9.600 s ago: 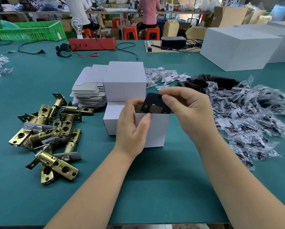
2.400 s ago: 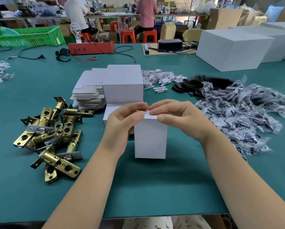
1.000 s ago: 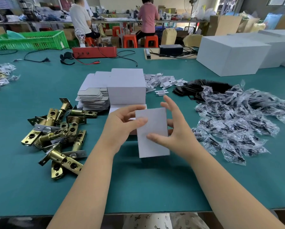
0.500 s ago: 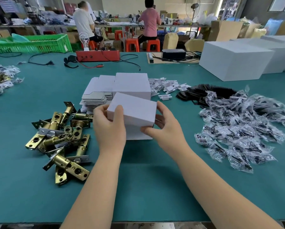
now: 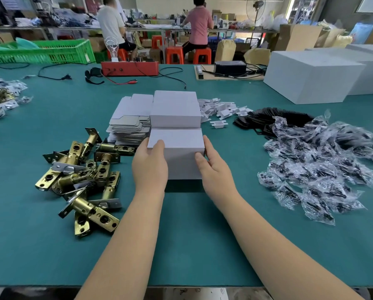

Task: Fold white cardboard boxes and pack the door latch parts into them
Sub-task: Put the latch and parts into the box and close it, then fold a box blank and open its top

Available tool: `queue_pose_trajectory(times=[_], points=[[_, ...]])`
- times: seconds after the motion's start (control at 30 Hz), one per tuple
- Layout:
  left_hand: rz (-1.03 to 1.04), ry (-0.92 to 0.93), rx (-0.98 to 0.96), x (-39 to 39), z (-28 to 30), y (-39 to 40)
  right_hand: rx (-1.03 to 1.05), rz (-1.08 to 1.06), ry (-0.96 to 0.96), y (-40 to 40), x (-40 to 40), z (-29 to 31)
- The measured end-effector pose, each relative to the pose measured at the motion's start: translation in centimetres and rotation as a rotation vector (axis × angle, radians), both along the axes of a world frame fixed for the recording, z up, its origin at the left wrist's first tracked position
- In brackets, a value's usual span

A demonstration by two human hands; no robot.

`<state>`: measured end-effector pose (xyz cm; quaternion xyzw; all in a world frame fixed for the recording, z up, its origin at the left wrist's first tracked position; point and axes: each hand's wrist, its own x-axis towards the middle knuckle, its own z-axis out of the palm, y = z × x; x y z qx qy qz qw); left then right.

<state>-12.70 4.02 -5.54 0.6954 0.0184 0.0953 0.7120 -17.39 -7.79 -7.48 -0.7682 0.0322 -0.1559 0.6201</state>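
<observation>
A closed white cardboard box (image 5: 176, 140) lies on top of another white box (image 5: 183, 168) in front of me. My left hand (image 5: 149, 163) grips its left end, thumb on the top face. My right hand (image 5: 212, 162) holds its right end, thumb against the front corner. Behind it stands a stack of closed white boxes (image 5: 175, 111). A pile of flat box blanks (image 5: 128, 124) lies to their left. Brass door latches (image 5: 83, 172) are heaped at the left. Clear bags of black parts (image 5: 324, 165) spread out at the right.
Small white cardboard inserts (image 5: 221, 109) and black plates (image 5: 267, 120) lie behind the boxes. A large white carton (image 5: 311, 76) stands at the back right, a red device (image 5: 130, 68) and a green crate (image 5: 42, 51) at the back. Two people sit at a far bench.
The closed box has been turned flat and carried forward between both hands, from tilted in the air onto the lower white box, in line with the stack behind.
</observation>
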Motion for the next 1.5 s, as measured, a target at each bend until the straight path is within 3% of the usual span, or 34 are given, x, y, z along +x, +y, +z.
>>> queue_pose_trajectory(times=[0.23,0.53,0.67,0.8,0.87,1.03,1.13,1.33,1.5], points=[[-0.050,0.004,-0.032,0.3,-0.4,0.0,0.226,0.247,0.062,-0.2,-0.3,-0.6],[0.017,0.168,-0.198,2.3,1.3,1.9,0.266,0.204,0.005,-0.4,0.0,-0.3],[0.105,0.055,0.078,5.7,3.0,3.1,0.282,0.222,-0.021,-0.8,0.3,-0.2],[0.174,0.001,0.738,10.5,3.8,3.6,0.279,0.210,-0.030,-0.9,0.3,-0.4],[0.225,0.005,0.975,12.6,3.7,3.7,0.293,0.193,-0.019,-1.0,0.3,-0.4],[0.245,0.260,1.107,16.4,2.6,4.9,0.268,0.205,0.001,-1.2,0.3,-0.4],[0.224,0.266,1.189,17.2,1.9,5.3,0.272,0.205,-0.008,-1.5,0.2,-0.4],[0.314,0.101,1.045,17.3,2.8,5.8,0.283,0.186,-0.006,-1.7,0.4,-0.2],[0.258,-0.086,0.543,16.2,4.5,6.3,0.309,0.201,-0.025,-1.6,0.2,0.0]])
